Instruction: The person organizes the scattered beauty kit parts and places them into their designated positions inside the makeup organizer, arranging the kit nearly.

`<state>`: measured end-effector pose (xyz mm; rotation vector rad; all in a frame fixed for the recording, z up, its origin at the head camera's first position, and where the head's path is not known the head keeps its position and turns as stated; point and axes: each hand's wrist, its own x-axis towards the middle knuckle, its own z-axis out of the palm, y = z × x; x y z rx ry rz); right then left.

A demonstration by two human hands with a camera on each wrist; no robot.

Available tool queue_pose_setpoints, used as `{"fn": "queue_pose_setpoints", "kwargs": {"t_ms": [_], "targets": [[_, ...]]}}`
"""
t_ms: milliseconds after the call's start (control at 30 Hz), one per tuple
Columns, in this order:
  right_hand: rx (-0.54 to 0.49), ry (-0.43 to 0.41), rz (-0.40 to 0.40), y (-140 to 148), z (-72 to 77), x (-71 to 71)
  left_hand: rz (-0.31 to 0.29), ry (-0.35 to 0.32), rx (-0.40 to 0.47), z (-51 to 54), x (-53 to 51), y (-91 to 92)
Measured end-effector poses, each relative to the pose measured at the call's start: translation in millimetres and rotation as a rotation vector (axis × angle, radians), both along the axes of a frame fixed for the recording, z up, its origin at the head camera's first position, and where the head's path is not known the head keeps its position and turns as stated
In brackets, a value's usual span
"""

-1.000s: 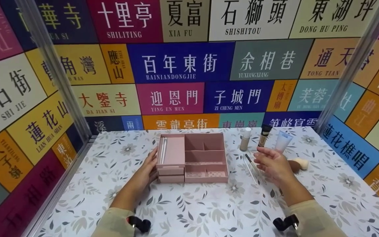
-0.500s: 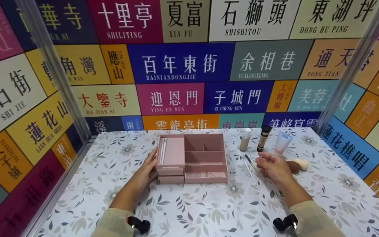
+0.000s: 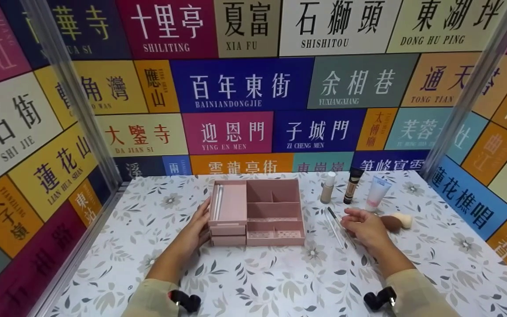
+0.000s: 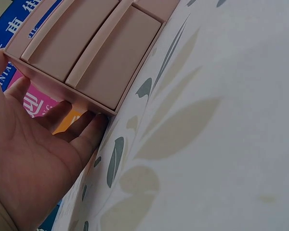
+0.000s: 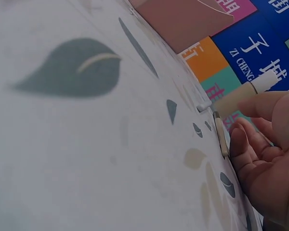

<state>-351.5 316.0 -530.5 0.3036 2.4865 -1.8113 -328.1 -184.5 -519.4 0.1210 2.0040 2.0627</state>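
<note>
A pink desktop organizer (image 3: 273, 211) with open compartments and small drawers stands mid-table. My left hand (image 3: 197, 226) touches its left side with extended fingers; in the left wrist view the fingertips (image 4: 97, 126) rest against the side wall by the drawers. My right hand (image 3: 365, 229) hovers low with loosely bent fingers and holds nothing that I can see. Just beside its fingers lie a white slim stick (image 3: 335, 228) and a dark-tipped slim stick (image 5: 221, 134), partly hidden by the hand in the head view.
Behind my right hand stand a foundation bottle (image 3: 327, 188) with a white cap, a black-capped tube (image 3: 351, 187) and a pale blue tube (image 3: 378, 192). A makeup brush (image 3: 396, 222) lies right of the hand. Two white sticks (image 3: 218, 200) lie on the organizer's left top.
My right hand has drawn down, away from the standing tubes and closer to the slim sticks. The left hand stays against the organizer.
</note>
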Motion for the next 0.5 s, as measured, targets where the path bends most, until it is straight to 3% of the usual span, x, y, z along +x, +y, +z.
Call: {"fn": "queue_pose_setpoints", "kwargs": {"t_ms": [300, 500], "targets": [[0.040, -0.005, 0.016, 2.8, -2.9, 0.2, 0.007, -0.001, -0.003, 0.4, 0.1, 0.8], [0.157, 0.010, 0.044, 1.4, 0.7, 3.6, 0.009, -0.009, -0.008, -1.2, -0.9, 0.1]]}}
